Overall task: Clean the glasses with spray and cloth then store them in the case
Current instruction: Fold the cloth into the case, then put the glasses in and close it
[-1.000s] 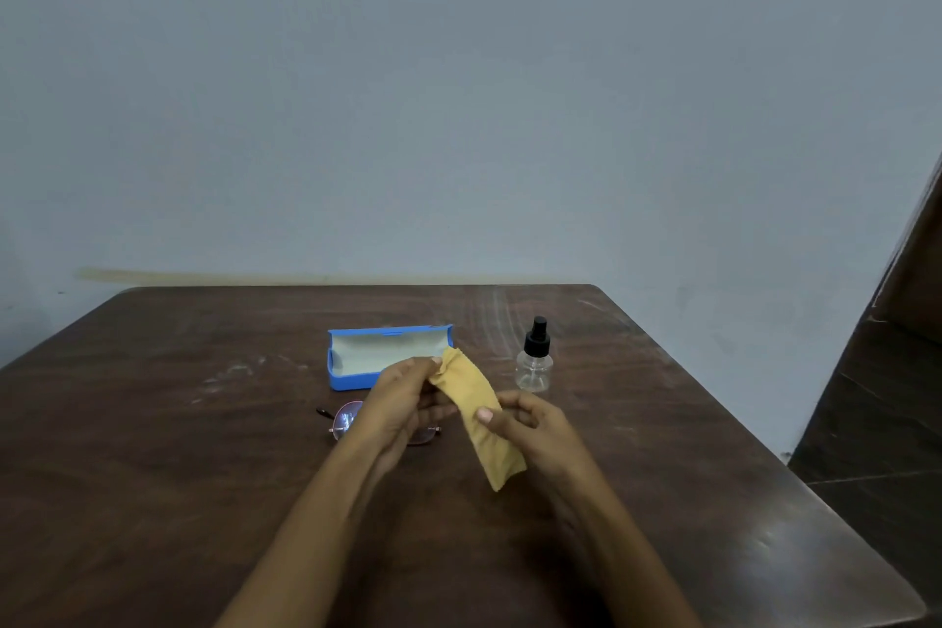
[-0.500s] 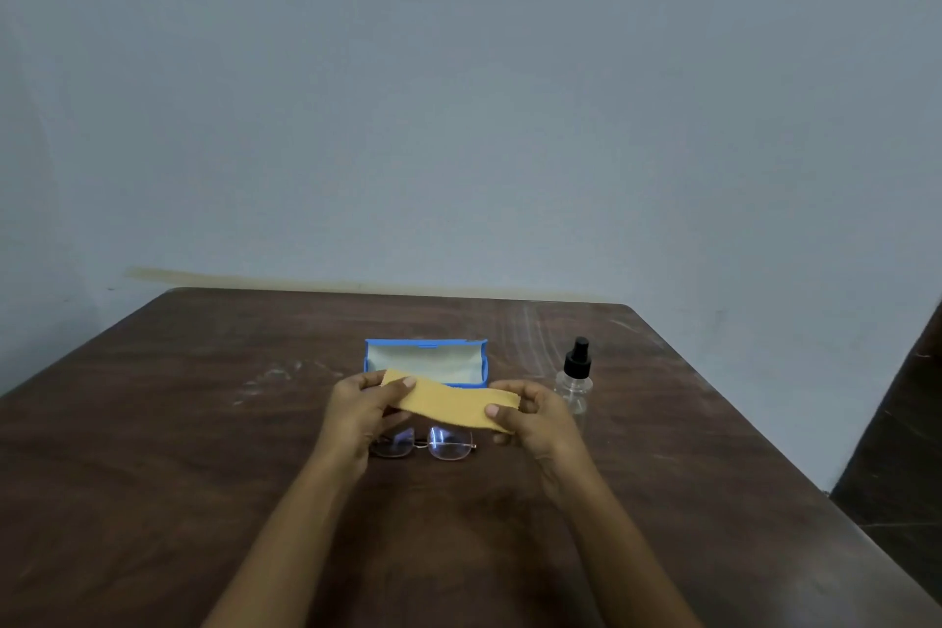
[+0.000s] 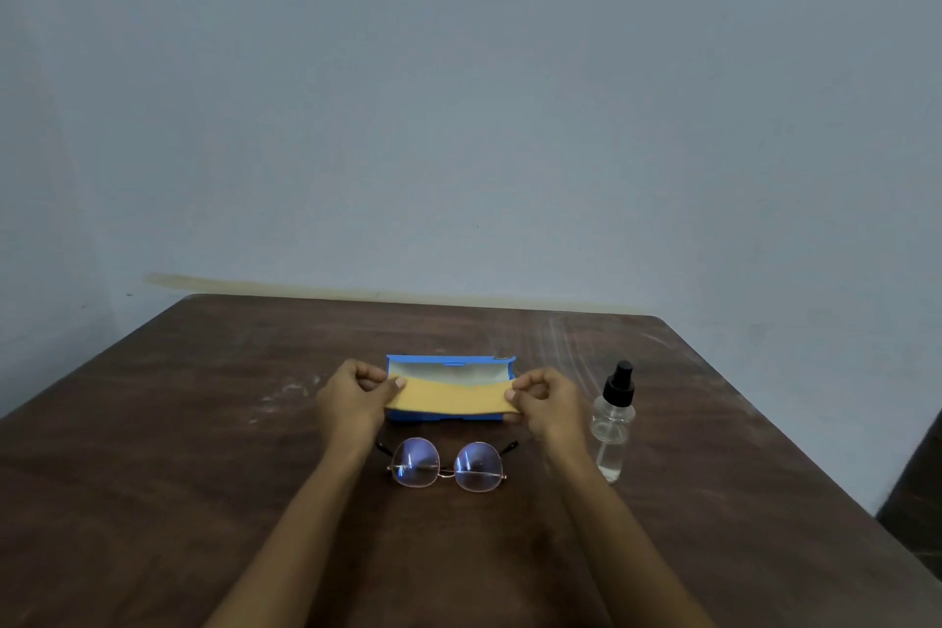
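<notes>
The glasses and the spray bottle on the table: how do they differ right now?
The glasses lie flat, close to the person, between the forearms; the spray bottle stands upright off to the right. The glasses have a thin metal frame and round lenses with a bluish glare; the spray bottle is clear with a black top. Both rest on the table, untouched.

Dark brown wooden worktop [image 3: 204,449], scuffed with pale streaks toward its far right corner. Plain blue-grey wall [image 3: 459,92] directly behind the worktop, yellowish stain band along the join. Dark floor [image 3: 917,490] right of the worktop. Dim, flat lighting.
</notes>
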Motion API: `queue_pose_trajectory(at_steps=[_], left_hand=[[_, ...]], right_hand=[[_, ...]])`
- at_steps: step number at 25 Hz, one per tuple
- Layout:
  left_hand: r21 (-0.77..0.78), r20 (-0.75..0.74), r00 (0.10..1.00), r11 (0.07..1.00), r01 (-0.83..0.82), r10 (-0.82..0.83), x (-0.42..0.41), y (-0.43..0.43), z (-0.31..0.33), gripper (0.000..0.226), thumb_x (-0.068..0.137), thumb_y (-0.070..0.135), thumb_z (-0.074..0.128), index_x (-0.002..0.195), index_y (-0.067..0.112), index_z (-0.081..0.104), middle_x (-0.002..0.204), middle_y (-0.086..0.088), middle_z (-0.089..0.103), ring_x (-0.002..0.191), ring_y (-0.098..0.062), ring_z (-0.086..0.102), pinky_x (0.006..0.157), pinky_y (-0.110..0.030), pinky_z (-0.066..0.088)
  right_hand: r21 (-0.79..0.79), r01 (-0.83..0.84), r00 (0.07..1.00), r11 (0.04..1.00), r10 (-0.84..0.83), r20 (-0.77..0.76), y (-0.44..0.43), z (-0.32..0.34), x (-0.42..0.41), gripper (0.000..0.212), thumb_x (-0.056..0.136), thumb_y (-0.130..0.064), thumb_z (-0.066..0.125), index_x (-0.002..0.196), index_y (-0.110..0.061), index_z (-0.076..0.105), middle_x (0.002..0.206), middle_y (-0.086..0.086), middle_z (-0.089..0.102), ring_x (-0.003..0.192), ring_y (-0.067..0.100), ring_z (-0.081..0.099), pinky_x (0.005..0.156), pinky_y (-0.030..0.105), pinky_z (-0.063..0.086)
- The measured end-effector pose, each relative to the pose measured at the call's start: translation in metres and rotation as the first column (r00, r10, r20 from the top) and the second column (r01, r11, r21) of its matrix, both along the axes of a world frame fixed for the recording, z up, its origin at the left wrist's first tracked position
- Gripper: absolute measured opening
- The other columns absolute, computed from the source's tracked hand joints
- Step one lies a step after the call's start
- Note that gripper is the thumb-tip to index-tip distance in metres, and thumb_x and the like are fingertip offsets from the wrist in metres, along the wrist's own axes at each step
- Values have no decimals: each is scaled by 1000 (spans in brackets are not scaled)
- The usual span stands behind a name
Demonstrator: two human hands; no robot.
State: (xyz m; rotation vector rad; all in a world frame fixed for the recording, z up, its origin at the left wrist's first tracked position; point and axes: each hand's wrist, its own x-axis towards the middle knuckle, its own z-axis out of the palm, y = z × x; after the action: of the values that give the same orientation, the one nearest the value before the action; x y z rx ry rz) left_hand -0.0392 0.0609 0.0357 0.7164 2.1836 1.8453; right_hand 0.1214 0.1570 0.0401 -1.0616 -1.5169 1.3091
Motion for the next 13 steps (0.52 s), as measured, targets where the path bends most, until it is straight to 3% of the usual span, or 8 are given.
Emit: queue_pose_trajectory(at_steps=[2, 5, 10, 13], left_hand=[[-24, -53, 998, 999, -27, 25, -4, 6, 0, 24, 72, 12, 74, 66, 16, 50, 72, -1, 56, 72, -20, 54, 65, -33, 45], [-45, -142, 990, 999, -9, 3, -9, 12, -4, 25, 72, 9, 73, 62, 18, 51, 68, 1, 58, 69, -18, 55, 66, -33, 46], [-83, -204, 979, 996, 9, -26, -16, 18, -8, 4, 75, 11, 71, 78, 12, 70, 76, 0, 66, 72, -12, 58, 60, -21, 39], [-102, -242, 969, 995, 19, -43, -18, 22, -12, 14, 77, 10, 69, 90, 9, 72, 88, -4, 70, 80, -10, 59, 66, -16, 39]], right_hand=[[-41, -42, 999, 998, 43, 32, 9, 1, -7, 22, 82, 8, 58, 69, -10, 58, 68, 2, 55, 57, 12, 56, 48, 15, 53], [-39, -42, 991, 998, 47, 128, 21, -2, -18, 8, 83, 5, 57, 86, 2, 64, 70, 5, 57, 56, 11, 52, 38, 8, 42], [-82, -32, 996, 996, 38, 82, 34, -8, -25, 15, 85, 6, 54, 95, 9, 64, 69, 3, 58, 58, 11, 55, 44, 7, 47], [-87, -28, 998, 996, 32, 50, 37, -8, -28, 13, 85, 5, 56, 94, 7, 65, 77, 5, 62, 61, 10, 59, 55, 12, 52]])
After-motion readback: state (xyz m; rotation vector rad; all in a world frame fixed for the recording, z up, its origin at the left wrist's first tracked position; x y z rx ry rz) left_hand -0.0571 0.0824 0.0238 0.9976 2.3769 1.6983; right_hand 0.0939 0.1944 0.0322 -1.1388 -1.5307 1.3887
